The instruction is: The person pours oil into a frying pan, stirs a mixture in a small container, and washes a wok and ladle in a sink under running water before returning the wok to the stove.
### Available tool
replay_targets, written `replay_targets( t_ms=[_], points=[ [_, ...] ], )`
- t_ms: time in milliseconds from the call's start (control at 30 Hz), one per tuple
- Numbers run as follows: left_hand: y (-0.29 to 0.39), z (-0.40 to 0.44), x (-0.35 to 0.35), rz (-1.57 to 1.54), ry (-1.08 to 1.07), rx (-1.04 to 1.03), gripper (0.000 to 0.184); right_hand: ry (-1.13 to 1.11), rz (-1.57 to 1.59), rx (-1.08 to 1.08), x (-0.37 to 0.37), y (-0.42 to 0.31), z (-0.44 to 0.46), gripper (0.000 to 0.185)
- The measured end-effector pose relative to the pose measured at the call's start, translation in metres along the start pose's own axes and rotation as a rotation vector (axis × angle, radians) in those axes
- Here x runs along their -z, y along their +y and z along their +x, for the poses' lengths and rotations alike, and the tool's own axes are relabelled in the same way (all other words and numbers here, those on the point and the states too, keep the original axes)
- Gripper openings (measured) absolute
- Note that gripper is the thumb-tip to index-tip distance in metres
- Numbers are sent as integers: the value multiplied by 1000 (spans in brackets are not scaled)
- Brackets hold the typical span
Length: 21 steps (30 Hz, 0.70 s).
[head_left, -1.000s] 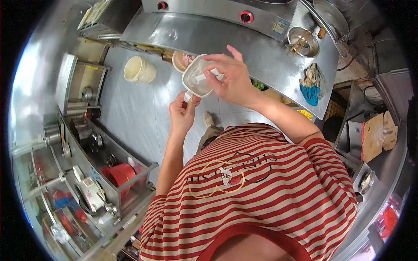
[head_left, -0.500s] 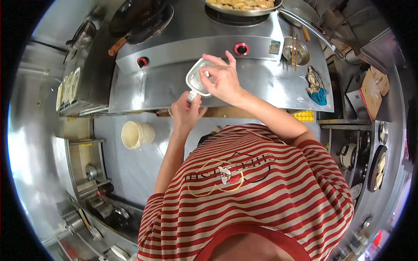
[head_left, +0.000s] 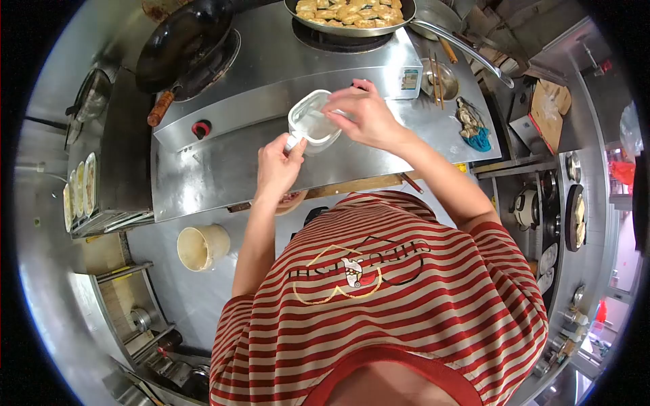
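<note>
A white plastic container (head_left: pixel 317 123) with a short handle is held above the steel counter, its open mouth facing up. My left hand (head_left: pixel 276 169) is closed around its handle. My right hand (head_left: pixel 369 118) reaches over the container's right rim, fingers stretched across the opening and thumb apart from them. Nothing shows between those fingers, which are slightly blurred. What lies inside the container is pale and hard to make out.
On the stove (head_left: pixel 267 71) stand a frying pan (head_left: pixel 352 32) of browned pieces and a dark wok (head_left: pixel 177 47). To the right are a metal bowl (head_left: pixel 447 82) with chopsticks and a crumpled cloth (head_left: pixel 474 128). A pale bucket (head_left: pixel 202 247) is on the floor.
My view has turned, showing more of the pan and wok. The right fingers went from a pinch inside the container to spread over its right rim.
</note>
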<state>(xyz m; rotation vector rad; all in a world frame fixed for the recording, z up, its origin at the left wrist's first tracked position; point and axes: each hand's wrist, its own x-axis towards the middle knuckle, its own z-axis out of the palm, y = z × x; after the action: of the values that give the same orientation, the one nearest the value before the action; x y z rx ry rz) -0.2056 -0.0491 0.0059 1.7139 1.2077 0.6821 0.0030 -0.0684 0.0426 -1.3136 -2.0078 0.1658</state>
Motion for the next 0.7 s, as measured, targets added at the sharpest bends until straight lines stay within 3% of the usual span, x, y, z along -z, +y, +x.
replay_targets(
  t_ms=[100,167,233,367,500,600,700],
  points=[
    [5,3,6,24,-41,-11,20,-81,-53,164,22,11,1,11],
    [17,5,8,217,-71,-96,20,-71,-141,214,21,18,-2,14],
    [38,4,6,267,-66,-128,20,-184,-316,416,18,21,-6,16],
    [46,4,0,301,-73,-164,22,-16,-210,370,41,12,0,17],
    [46,10,-12,320,13,-307,23,-176,-302,255,34,27,-10,16],
    [45,8,-23,292,79,-374,22,-94,-203,192,43,23,-7,16],
    [45,7,-33,257,139,-411,21,-3,-346,256,42,29,-11,16]
  ],
)
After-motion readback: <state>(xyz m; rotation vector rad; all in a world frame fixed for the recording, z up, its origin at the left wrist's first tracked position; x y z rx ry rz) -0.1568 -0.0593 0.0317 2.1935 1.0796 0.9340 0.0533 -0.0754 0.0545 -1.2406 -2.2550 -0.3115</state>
